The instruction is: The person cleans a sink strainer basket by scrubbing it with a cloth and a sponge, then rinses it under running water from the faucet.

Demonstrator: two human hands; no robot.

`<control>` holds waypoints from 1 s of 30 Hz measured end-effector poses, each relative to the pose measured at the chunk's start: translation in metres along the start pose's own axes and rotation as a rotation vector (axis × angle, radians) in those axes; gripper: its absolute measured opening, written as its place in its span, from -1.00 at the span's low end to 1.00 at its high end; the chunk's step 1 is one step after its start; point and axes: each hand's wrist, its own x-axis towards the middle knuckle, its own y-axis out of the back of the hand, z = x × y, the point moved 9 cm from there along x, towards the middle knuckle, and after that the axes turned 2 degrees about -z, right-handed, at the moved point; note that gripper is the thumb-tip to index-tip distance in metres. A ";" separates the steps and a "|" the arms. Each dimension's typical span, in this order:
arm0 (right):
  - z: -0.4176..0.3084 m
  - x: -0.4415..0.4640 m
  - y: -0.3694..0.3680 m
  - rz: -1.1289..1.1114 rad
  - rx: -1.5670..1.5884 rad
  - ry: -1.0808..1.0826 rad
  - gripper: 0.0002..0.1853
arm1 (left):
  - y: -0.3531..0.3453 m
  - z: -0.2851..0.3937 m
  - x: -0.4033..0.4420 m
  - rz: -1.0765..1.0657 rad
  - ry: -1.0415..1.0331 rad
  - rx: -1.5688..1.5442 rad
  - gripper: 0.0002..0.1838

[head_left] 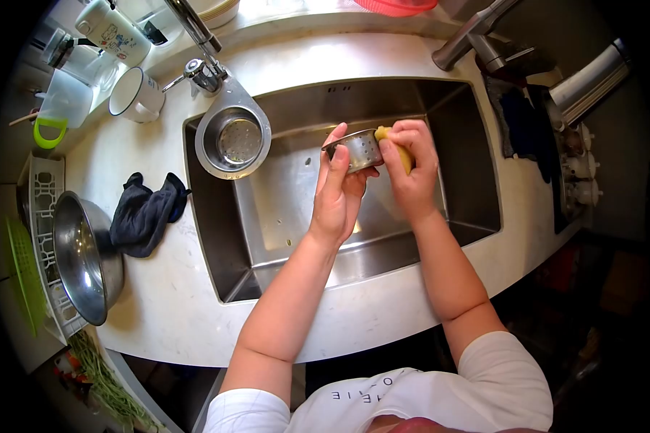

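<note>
Over the steel sink, my left hand grips a small perforated metal sink strainer, tilted on its side. My right hand is closed around a yellow sponge, which touches the strainer's right side at its edge. Part of the sponge is hidden by my fingers. A few small bits lie on the sink floor below my hands.
A round strainer holder hangs at the sink's back left corner, below the faucet. On the left counter are a dark cloth, a steel bowl and a white mug. A second faucet stands back right.
</note>
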 end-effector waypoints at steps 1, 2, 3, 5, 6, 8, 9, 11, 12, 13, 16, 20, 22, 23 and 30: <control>-0.003 0.000 0.002 -0.002 -0.013 -0.008 -0.88 | -0.002 -0.001 0.002 -0.006 -0.005 -0.004 -0.42; -0.018 -0.003 -0.003 -0.028 -0.037 0.094 -0.89 | 0.001 -0.004 0.001 0.058 0.025 0.013 -0.42; -0.020 -0.001 -0.005 -0.030 -0.037 0.094 -0.89 | 0.006 -0.006 0.000 0.124 0.059 0.033 -0.42; -0.032 0.000 -0.012 -0.080 -0.044 0.195 -0.89 | 0.007 -0.005 0.002 0.108 0.056 -0.019 -0.40; -0.014 0.001 -0.006 -0.040 -0.032 0.081 -0.90 | 0.007 -0.004 0.003 0.090 0.051 -0.073 -0.39; 0.005 0.002 0.007 0.002 -0.041 0.032 -0.92 | 0.004 -0.002 0.003 0.019 0.065 -0.168 -0.42; 0.013 0.004 0.013 0.042 -0.050 -0.018 -0.93 | -0.002 -0.001 0.003 -0.051 0.080 -0.265 -0.44; 0.018 0.003 0.017 0.074 -0.005 -0.051 -0.93 | -0.001 -0.002 0.005 -0.011 0.098 -0.285 -0.43; 0.017 0.004 0.016 0.070 0.015 -0.072 -0.91 | -0.004 -0.005 0.005 -0.044 0.148 -0.350 -0.42; 0.017 0.005 0.015 0.067 0.035 -0.094 -0.90 | -0.007 -0.008 0.005 -0.076 0.198 -0.415 -0.41; 0.014 0.005 0.011 0.034 0.064 -0.091 -0.87 | -0.006 -0.014 0.003 -0.031 0.273 -0.442 -0.37; 0.012 0.007 0.006 -0.052 0.128 -0.048 -0.85 | 0.000 -0.018 0.002 0.044 0.314 -0.409 -0.36; 0.019 0.009 -0.001 -0.119 0.164 -0.120 -0.83 | 0.006 -0.020 0.001 0.093 0.317 -0.413 -0.35; 0.025 0.008 -0.007 -0.185 0.199 -0.191 -0.81 | 0.010 -0.020 0.001 0.094 0.320 -0.415 -0.35; 0.044 -0.008 -0.019 -0.334 0.250 -0.514 -0.81 | 0.021 0.000 -0.002 0.229 0.087 0.037 -0.49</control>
